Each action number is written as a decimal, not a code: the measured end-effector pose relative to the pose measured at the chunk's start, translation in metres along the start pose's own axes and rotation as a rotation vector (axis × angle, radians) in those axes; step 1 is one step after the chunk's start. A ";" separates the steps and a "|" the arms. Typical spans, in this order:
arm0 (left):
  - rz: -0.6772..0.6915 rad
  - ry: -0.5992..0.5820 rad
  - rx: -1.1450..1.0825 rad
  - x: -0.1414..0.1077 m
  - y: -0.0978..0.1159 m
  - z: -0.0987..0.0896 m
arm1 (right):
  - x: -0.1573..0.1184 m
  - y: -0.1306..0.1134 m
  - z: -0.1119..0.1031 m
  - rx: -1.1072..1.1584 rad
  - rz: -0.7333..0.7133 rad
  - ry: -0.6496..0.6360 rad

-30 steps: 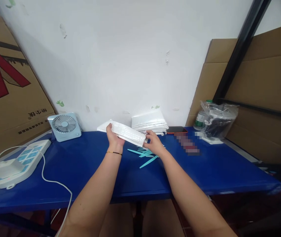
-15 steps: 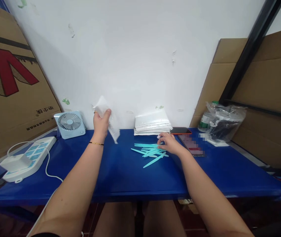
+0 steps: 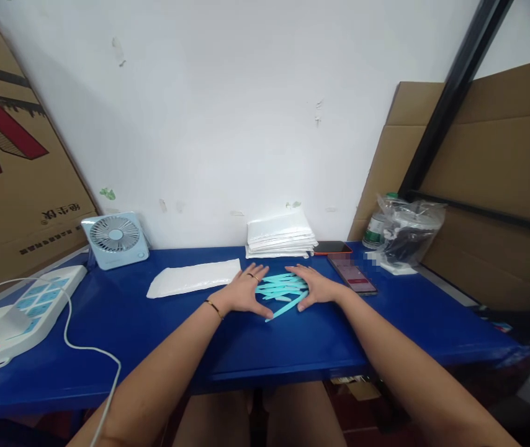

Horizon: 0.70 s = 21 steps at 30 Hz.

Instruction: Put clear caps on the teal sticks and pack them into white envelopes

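Has both hands down by the blue counter point(image 3: 269, 351), curved around a loose pile of slender turquoise sticks point(image 3: 283, 286). Spreads the left hand point(image 3: 247, 292) open along the pile's left side, with fingers pointing away and thumb reaching toward the lowest stick; wears a ring point(image 3: 252, 277) and a thin bracelet point(image 3: 214, 309) on that side. Spreads the right hand point(image 3: 315, 287) open too, with fingers over the right ends of the sticks and thumb by the right end of the lowest one. Hems the pile in between the two without closing either on it; cannot make out the exact points of contact under the fingers. Has a white pouch point(image 3: 195, 277) lying flat to the left, with its right end just beside the left hand. Can see, behind the pile, a stack of white pouches point(image 3: 281, 234), with an orange-edged phone point(image 3: 332, 248) just beside it, and a second phone point(image 3: 352, 274) lying near the right hand. Can see, farther left, a light blue fan point(image 3: 115, 238) and a white power strip point(image 3: 51, 298) with a cable point(image 3: 79, 346) curving away; farther right, a clear plastic bag point(image 3: 414, 230) beside a green-capped bottle point(image 3: 375, 231)
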State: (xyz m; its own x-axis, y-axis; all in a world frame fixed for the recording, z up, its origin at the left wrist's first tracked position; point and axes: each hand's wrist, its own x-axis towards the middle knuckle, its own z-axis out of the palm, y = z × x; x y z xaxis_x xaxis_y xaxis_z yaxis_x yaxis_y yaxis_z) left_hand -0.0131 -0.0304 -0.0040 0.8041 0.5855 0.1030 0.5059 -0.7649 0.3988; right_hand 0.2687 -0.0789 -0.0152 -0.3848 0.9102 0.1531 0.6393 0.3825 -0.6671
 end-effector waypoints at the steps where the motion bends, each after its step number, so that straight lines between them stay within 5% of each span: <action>1: 0.002 -0.027 0.019 0.004 0.005 0.007 | 0.001 -0.001 0.006 -0.045 -0.022 0.007; 5: -0.018 0.040 0.057 0.007 0.013 0.019 | 0.001 -0.022 0.035 -0.287 -0.063 0.045; 11: 0.054 0.034 0.006 -0.031 0.013 0.009 | -0.004 -0.066 0.071 -0.421 -0.109 0.077; 15: 0.027 -0.024 -0.022 -0.042 0.015 -0.004 | 0.007 -0.075 0.055 -0.336 -0.098 -0.025; 21: 0.007 -0.117 0.007 -0.026 0.011 -0.023 | 0.044 -0.077 0.024 -0.266 -0.093 -0.228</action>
State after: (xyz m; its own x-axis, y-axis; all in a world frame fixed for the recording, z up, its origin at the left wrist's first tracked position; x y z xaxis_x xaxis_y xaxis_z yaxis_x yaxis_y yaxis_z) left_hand -0.0354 -0.0474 0.0186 0.8384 0.5451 -0.0020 0.5020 -0.7707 0.3925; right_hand 0.1860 -0.0723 0.0254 -0.5691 0.8221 0.0173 0.7338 0.5173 -0.4403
